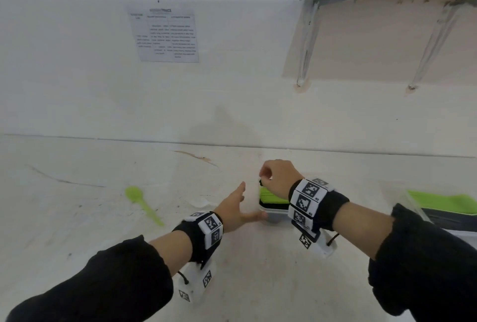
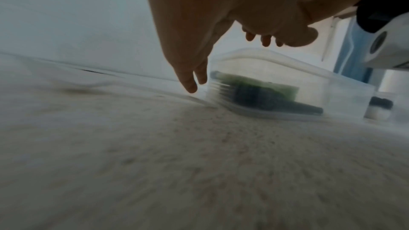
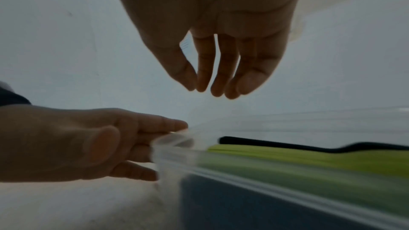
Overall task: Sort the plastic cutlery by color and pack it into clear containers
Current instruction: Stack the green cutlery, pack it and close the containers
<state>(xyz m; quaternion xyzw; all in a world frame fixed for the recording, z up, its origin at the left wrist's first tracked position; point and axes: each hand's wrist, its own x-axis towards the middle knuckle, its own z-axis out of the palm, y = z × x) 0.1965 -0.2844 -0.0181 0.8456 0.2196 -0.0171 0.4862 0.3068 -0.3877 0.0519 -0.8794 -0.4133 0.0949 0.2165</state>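
Note:
A clear container (image 1: 273, 210) stands on the white table and holds stacked green cutlery (image 1: 273, 196) with black cutlery (image 3: 265, 142) among it. My left hand (image 1: 245, 204) lies flat, its straight fingers (image 3: 163, 123) touching the container's left end. My right hand (image 1: 265, 175) hovers just above that end, fingers (image 3: 203, 80) hanging together; I see nothing between them. A loose green spoon (image 1: 144, 205) lies on the table, left of both hands. In the left wrist view the container (image 2: 287, 69) looks tall, with the cutlery low inside.
A second clear container (image 1: 438, 208) with green and black cutlery stands at the right edge. The wall rises straight behind the table, with a paper notice (image 1: 165, 35) and a shelf on brackets (image 1: 307, 37). Scuffed bare table surface (image 1: 77, 218) spreads to the left.

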